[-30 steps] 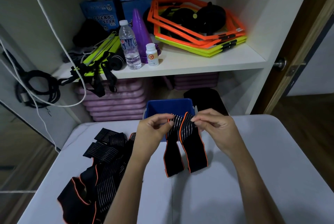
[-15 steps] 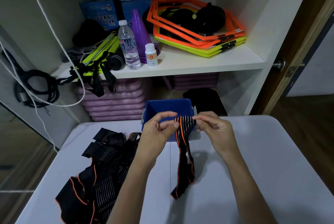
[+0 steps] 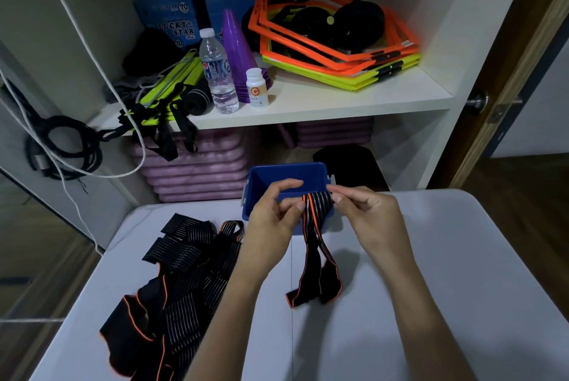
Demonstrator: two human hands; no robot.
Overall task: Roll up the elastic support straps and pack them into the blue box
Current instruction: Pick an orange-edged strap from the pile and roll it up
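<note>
Left grip (image 3: pixel 274 214) pinching the left edge of a black strap (image 3: pixel 317 226) with orange trim, thumb and fingers curled onto it. Right grip (image 3: pixel 366 211) pinching the strap's right top edge between thumb and forefinger. Strap stretched between the two hands, striped top part bunched in front of the blue box (image 3: pixel 289 174), touching or just before its near wall; cannot tell which. Two tails hanging down toward 6 o'clock, ends resting on the white worktop (image 3: pixel 431 303).

Blue box at 12 o'clock from the hands, at the far edge of the worktop, open on top, inside showing only blue walls.

At 8 o'clock from the left hand, a loose pile of straps (image 3: pixel 178 282), black with grey stripes and orange edging, spread over the worktop's left part, well apart from the held one.

Beyond the worktop at 12 o'clock, a white shelf (image 3: pixel 338 103) carrying a water bottle (image 3: pixel 217 72), a small white pill bottle (image 3: pixel 256 88) just beside it, a purple cone (image 3: pixel 237 51) behind, blue cartons (image 3: pixel 167 22) at the back, and orange and yellow hexagonal frames (image 3: pixel 332 45) stacked at 1 o'clock. Below the shelf, stacked purple mats (image 3: pixel 197 171). At 10 o'clock, a coiled black cable (image 3: pixel 64 146) and a white cord hanging. At 2 o'clock, a wooden door with a knob (image 3: pixel 477 102).
</note>
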